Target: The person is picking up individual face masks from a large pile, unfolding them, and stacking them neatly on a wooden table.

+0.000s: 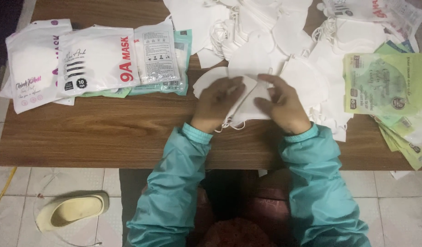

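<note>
White folded masks (247,98), a small flat stack of them, lie on the table's near middle under both hands. The left hand (217,101) rests palm down on the stack's left part, fingers together and pointing up and to the right, pressing the cloth flat. The right hand (283,104) sits on the stack's right edge, its fingers bent and its thumb turned in towards the masks; it seems to pinch the top layer, though the grip itself is hard to make out. Thin ear loops (229,125) curl out from beneath the stack by the left wrist. Teal sleeves (174,183) cover both arms down to the cuffs. Just beyond the hands a loose heap (266,32) of more white masks spreads across the far side of the table and down its right part. At the right edge lie pale green packets (389,87), fanned over one another and partly hanging past the table. At the left sit white pouches (96,59) with red lettering, overlapping, with a teal-edged packet (181,68) tucked beside them. The table (106,132) is brown wood with a visible grain. Below it the floor (403,201) is pale tile, and a cream slipper (71,211) lies on it to the left of the person's knees.
</note>
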